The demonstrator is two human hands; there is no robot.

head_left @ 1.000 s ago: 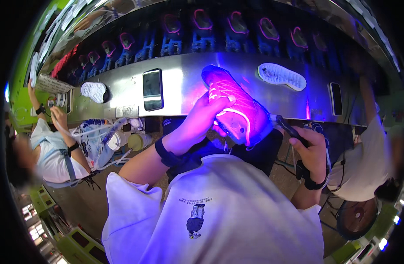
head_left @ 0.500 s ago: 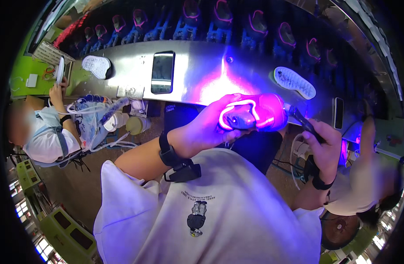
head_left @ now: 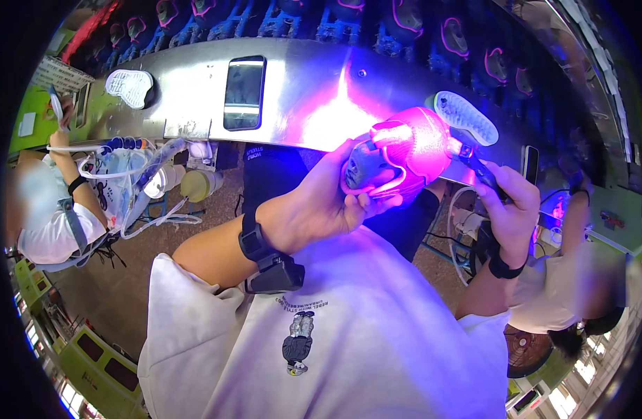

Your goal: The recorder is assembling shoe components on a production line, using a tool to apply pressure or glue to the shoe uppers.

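My left hand (head_left: 317,199) grips a shoe upper (head_left: 420,143) on a grey last, at the heel-opening end. Under the purple light the upper glows bright pink, and its toe points right. My right hand (head_left: 513,209) is closed around the dark handle of a brush (head_left: 480,167). The brush tip touches or nearly touches the upper's right side; glare hides which. A white shoe sole (head_left: 468,119) lies on the bench just beyond the brush.
A steel bench (head_left: 185,84) runs across, carrying a phone (head_left: 244,94) and another white sole (head_left: 129,87). Behind stands a blue conveyor rack (head_left: 279,31) of pink-edged shoe uppers. Co-workers sit at left (head_left: 66,209) and right (head_left: 551,293). Hoses and a bucket (head_left: 201,185) are at left.
My left hand has turned the shoe upper, so its toe tilts up and away. The brush has stayed at its right side. The whole view has shifted slightly.
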